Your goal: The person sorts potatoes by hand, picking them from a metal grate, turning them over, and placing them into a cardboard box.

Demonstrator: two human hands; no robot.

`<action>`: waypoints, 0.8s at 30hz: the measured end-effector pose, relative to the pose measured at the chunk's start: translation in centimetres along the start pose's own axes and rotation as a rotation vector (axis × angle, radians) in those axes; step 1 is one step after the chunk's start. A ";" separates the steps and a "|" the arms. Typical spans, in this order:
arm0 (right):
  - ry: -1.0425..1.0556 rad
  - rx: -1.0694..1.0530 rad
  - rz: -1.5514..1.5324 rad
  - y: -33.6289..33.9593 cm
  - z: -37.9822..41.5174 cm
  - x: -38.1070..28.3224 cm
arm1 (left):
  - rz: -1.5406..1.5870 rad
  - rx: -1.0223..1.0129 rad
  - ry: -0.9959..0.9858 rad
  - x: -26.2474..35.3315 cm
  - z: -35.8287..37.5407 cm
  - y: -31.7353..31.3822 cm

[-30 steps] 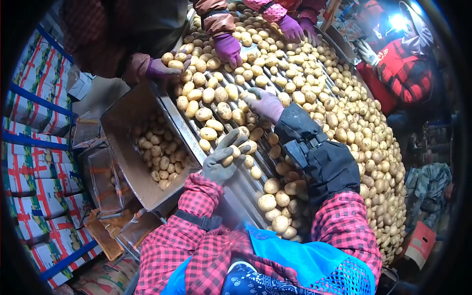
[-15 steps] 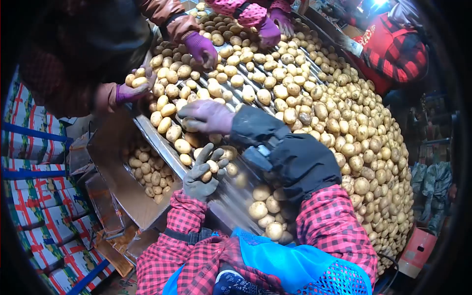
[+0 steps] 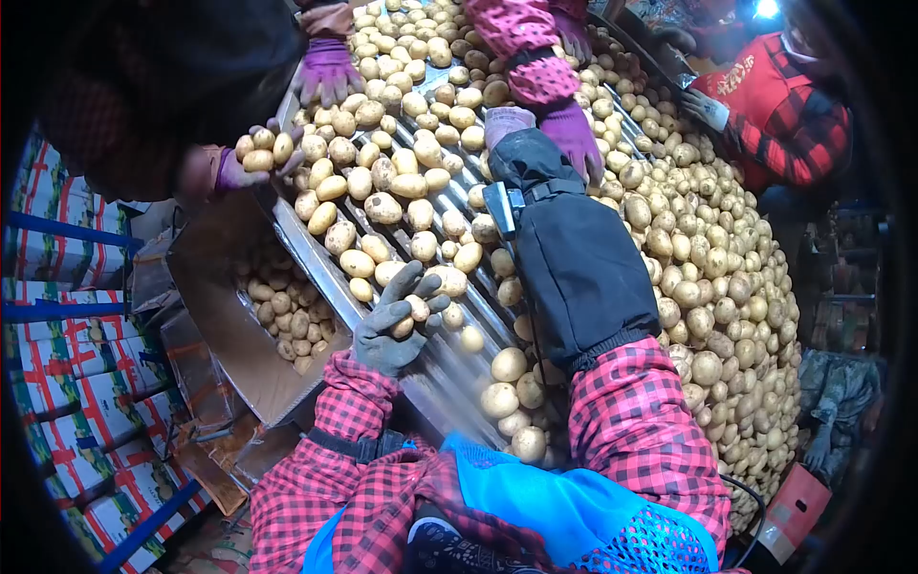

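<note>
Half-curled, the grey-gloved left hand (image 3: 385, 337) has two small potatoes (image 3: 410, 318) between its fingers, above the near edge of a slatted metal table (image 3: 451, 387), while the right hand (image 3: 507, 122), in a pale lilac glove, reaches among loose potatoes (image 3: 406, 186) farther up, its fingers too hidden to tell any grip. Just beside the left hand stands an open carton (image 3: 218, 320) partly filled with potatoes; a co-worker's purple glove (image 3: 574, 139) is near the right hand, and a large potato heap (image 3: 712, 316) spreads beyond the right arm.
</note>
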State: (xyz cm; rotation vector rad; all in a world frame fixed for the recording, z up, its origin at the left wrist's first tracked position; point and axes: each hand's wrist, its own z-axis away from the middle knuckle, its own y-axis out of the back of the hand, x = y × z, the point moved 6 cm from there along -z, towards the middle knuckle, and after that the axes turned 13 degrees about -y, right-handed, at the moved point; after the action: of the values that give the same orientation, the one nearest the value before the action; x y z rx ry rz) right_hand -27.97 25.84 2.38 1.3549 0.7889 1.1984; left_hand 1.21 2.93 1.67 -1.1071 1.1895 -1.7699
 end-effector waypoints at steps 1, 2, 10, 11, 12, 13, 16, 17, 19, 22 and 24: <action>-0.032 0.021 0.000 0.6 0.5 -0.1 | 0.023 0.047 0.014 0.0 0.0 0.0; -0.031 0.019 0.002 1.0 1.2 -0.2 | 0.003 0.062 -0.001 -0.1 -0.1 -0.1; 0.865 0.168 -0.638 9.9 23.6 -1.1 | 0.816 0.046 0.186 -1.5 -0.4 -0.9; 0.894 -0.105 -0.530 9.9 26.1 -1.7 | 0.366 -0.157 -0.006 -1.0 0.0 -0.9; 0.900 -0.007 -0.585 9.1 27.8 -1.2 | -0.457 -0.313 -0.269 -0.3 0.5 -0.9; 0.903 0.093 -0.642 8.8 29.0 -0.9 | -0.938 -0.300 -0.477 0.5 1.2 -1.7; 0.585 -0.079 -0.740 7.0 25.8 1.4 | -0.473 -0.212 -0.169 -0.5 2.7 -2.4; 0.480 0.017 -0.644 5.9 23.9 1.7 | -0.101 -0.095 0.002 -1.1 2.8 -1.0; 0.406 -0.167 -0.384 4.1 22.1 0.5 | 0.149 -0.041 0.134 -1.1 3.6 -0.6; 0.377 0.017 -0.017 -1.6 21.7 -2.9 | 0.122 0.010 0.045 0.2 4.7 -0.6; 0.332 -0.092 0.063 -1.8 21.0 -4.4 | 0.195 -0.021 0.026 1.3 4.8 -1.5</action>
State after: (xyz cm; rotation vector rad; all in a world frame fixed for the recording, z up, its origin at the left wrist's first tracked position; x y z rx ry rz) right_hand -8.92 15.86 2.26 1.1271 0.9157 1.5152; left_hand 5.03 0.69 4.45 -0.9481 1.2890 -1.6304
